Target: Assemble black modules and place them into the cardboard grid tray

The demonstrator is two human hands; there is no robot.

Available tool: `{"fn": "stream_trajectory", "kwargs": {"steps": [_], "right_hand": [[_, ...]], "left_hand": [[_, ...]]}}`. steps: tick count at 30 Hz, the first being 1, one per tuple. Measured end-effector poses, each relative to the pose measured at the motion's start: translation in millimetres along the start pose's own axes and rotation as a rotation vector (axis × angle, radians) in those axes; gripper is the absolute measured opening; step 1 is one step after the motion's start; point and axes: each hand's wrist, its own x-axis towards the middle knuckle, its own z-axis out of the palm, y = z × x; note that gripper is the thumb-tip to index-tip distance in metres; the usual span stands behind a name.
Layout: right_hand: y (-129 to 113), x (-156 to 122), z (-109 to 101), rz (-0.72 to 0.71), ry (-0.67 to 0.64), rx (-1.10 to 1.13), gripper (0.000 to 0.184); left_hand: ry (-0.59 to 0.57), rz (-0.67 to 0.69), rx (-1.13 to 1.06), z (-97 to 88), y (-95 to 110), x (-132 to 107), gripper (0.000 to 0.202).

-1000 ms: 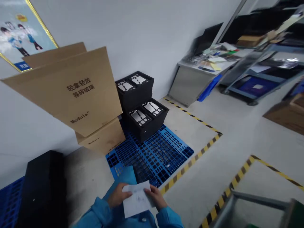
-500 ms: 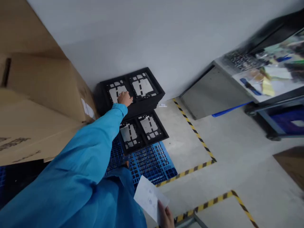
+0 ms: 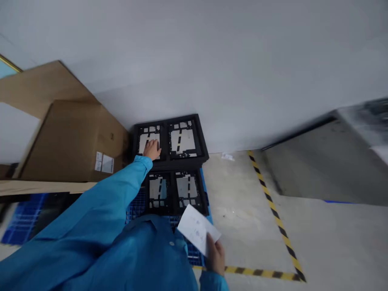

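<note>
- Grey wall (image 3: 194, 60) and concrete floor (image 3: 242, 218) fill the head view, with a yellow-black stripe (image 3: 274, 210) right of the right hand.
- Farther out, the left hand (image 3: 152, 149) lies open, fingers on a pale panel (image 3: 148, 142) in the upper tray (image 3: 166, 141).
- Nearer, the right hand (image 3: 216, 254) pinches a paper sheet (image 3: 198, 228) by its edge.
- Toward the body from the left hand, the lower tray (image 3: 174, 190) sits on a blue pallet (image 3: 138, 206); a carton (image 3: 72, 141) stands left of that hand.
- Pale panels show in all four tray compartments; none lies outside them.
</note>
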Motion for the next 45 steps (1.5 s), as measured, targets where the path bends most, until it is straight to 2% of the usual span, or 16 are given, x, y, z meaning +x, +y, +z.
{"fn": "stream_trajectory", "kwargs": {"steps": [3,5,8,11,15,20,22,25,28,33,36,39,42,45], "right_hand": [[-69.3,40.2,11.7,-0.044,-0.100,-0.031,0.066],[-104.6,56.6,23.7,-0.059,-0.162,-0.040,0.065],[-138.9,70.1,45.1,-0.084,-0.252,-0.081,0.060],[-158.2,75.3,69.5,-0.136,-0.318,-0.161,0.058],[-176.0,75.6,106.3,-0.249,-0.348,-0.224,0.059],[-197.1,76.9,165.6,-0.388,-0.330,-0.235,0.058],[-204.8,78.8,191.4,-0.433,-0.345,-0.250,0.058],[-212.1,81.1,219.4,-0.483,-0.364,-0.274,0.057],[-213.3,83.0,226.7,-0.499,-0.357,-0.272,0.055],[-213.8,93.9,223.0,-0.521,-0.318,-0.361,0.048],[-217.8,103.4,233.9,-0.546,-0.291,-0.379,0.047],[-225.7,110.0,254.1,-0.572,-0.306,-0.402,0.044],[-233.8,115.3,275.3,-0.573,-0.325,-0.423,0.040],[-237.7,123.0,296.5,-0.631,-0.324,-0.467,0.033]], "left_hand": [[-0.030,-0.097,0.075,-10.8,15.0,6.2,0.045],[-0.092,-0.166,0.100,-12.7,22.2,15.2,0.039],[-0.185,-0.254,0.104,-8.8,26.9,30.2,0.038],[-0.223,-0.268,0.101,-3.4,27.5,41.6,0.039],[-0.239,-0.212,0.111,-5.7,19.7,47.1,0.037],[-0.190,-0.061,0.168,-32.5,-18.6,35.2,0.036],[-0.163,0.064,0.169,-42.1,-32.2,31.8,0.043],[-0.184,0.388,0.207,-44.5,-37.8,40.6,0.045],[-0.251,0.637,0.273,-38.0,-32.8,66.3,0.037],[-0.303,0.868,0.434,-27.9,-29.4,105.6,0.035],[-0.293,0.890,0.446,-25.6,-26.4,111.3,0.036],[-0.327,0.864,0.436,-28.2,-23.3,109.8,0.036],[-0.351,0.839,0.432,-37.1,-25.4,106.7,0.041],[-0.298,0.841,0.432,-51.3,-35.4,101.0,0.043]]}}
